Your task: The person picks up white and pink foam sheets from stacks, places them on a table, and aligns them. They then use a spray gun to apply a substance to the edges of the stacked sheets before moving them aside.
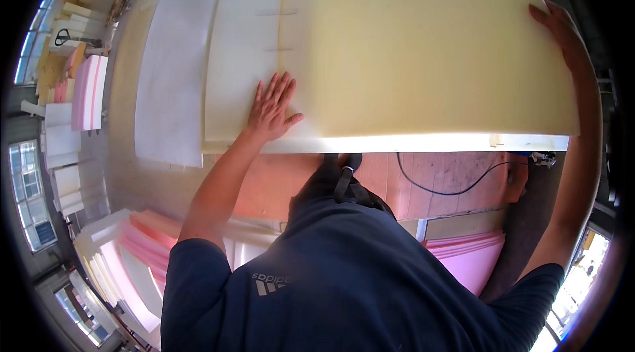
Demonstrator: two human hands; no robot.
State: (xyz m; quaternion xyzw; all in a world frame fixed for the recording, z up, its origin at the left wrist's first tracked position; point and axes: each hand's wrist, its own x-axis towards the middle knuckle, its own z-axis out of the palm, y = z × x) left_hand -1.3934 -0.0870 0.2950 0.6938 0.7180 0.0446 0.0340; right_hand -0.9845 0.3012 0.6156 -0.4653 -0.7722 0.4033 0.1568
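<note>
A large pale yellow foam sheet (430,54) spreads across most of the work surface in front of me. Along its left side runs a whiter panel (241,67), with two thin dark lines crossing near the seam. My left hand (271,110) lies flat on the panel by that seam, fingers outstretched and holding nothing. At the sheet's far right edge, my right hand (559,28) is curled around the border with a digit over the top; its other fingers are partly hidden.
Another white sheet (169,81) lies farther left. A black cable (450,192) hangs below the front edge near a small metal device (544,159). Stacked pink foam sheets (466,259) sit low on the right. Foam pieces and a pink-striped white block (89,94) line the left.
</note>
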